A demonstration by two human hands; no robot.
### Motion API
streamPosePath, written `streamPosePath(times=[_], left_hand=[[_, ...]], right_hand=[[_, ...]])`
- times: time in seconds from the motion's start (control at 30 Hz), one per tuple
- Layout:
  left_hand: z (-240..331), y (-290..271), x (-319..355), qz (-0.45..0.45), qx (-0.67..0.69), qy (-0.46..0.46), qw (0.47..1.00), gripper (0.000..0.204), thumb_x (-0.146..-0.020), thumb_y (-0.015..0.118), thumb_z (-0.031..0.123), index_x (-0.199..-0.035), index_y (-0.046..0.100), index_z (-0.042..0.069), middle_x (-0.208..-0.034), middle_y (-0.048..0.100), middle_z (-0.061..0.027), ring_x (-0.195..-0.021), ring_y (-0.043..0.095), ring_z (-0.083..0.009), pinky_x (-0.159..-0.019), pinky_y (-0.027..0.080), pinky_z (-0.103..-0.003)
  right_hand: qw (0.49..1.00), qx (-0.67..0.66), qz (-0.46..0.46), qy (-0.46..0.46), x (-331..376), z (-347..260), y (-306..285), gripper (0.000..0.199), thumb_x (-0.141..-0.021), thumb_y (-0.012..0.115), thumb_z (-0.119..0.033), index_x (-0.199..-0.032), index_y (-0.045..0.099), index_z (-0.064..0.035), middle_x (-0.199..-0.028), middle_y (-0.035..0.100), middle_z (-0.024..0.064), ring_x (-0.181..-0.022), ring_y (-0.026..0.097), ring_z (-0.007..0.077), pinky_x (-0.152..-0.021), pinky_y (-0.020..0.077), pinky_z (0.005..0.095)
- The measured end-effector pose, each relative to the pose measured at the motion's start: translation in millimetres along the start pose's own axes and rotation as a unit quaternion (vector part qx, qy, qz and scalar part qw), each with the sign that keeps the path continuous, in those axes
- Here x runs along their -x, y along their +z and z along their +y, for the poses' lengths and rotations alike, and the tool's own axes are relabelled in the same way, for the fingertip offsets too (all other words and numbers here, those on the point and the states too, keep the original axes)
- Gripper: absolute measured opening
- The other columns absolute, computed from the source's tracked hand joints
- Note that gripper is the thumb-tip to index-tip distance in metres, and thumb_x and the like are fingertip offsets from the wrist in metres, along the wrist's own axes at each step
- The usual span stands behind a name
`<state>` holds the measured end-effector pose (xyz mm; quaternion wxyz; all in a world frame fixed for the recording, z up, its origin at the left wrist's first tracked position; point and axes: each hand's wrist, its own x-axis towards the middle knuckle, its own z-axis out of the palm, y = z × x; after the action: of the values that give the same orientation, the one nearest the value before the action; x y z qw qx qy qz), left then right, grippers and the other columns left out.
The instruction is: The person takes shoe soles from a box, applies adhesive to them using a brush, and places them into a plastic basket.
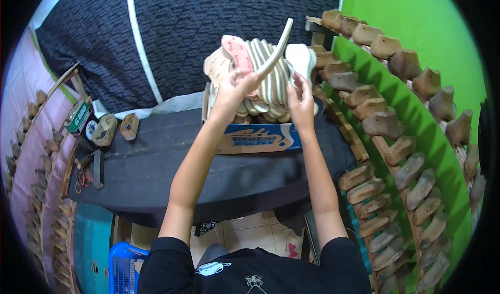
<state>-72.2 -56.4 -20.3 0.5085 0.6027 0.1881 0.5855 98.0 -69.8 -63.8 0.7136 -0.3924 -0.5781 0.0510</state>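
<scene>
A cardboard box (258,139) stands on a dark-covered table (156,164), packed with a fanned stack of pale shoe insoles (268,85). My left hand (235,88) grips one curved insole (276,52) and lifts it out of the stack, its tip pointing up and to the right. Against the right side of the stack, my right hand (299,98) has its fingers on the white insoles (301,57). One insole with a pink-red face (237,52) stands at the left of the stack.
Green racks on the right carry several wooden shoe lasts (375,124); more lasts (23,138) line the left wall. Small wooden blocks (129,126), a round tin (91,130) and hand tools (88,171) lie at the table's left end. A blue basket (122,268) sits on the floor.
</scene>
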Motion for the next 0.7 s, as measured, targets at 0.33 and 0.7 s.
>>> streamPosePath(times=[0.33,0.7], left_hand=[[-7,-136,126,0.034,-0.044,-0.050,0.997,0.030,-0.077,0.058,0.003,-0.100,0.040,0.003,-0.100,0.054,-0.0089,-0.083,0.052,-0.0103,-0.075,0.044,-0.023],[31,-326,164,0.158,-0.135,-0.048,0.977,0.047,-0.081,0.055,0.018,-0.121,0.034,0.007,-0.117,0.045,-0.0077,-0.101,0.047,-0.0143,-0.085,0.038,-0.027]], right_hand=[[0.885,-0.276,-0.246,0.283,49,-37,135,0.063,-0.082,0.055,-0.025,-0.127,0.019,0.0015,-0.098,0.052,0.0095,-0.082,0.055,0.0118,-0.071,0.0454,0.0233],[0.827,-0.291,-0.404,0.260,131,-29,289,0.080,-0.072,0.068,-0.019,-0.127,0.014,0.0020,-0.114,0.039,0.0220,-0.086,0.055,0.0182,-0.075,0.0455,0.0263]])
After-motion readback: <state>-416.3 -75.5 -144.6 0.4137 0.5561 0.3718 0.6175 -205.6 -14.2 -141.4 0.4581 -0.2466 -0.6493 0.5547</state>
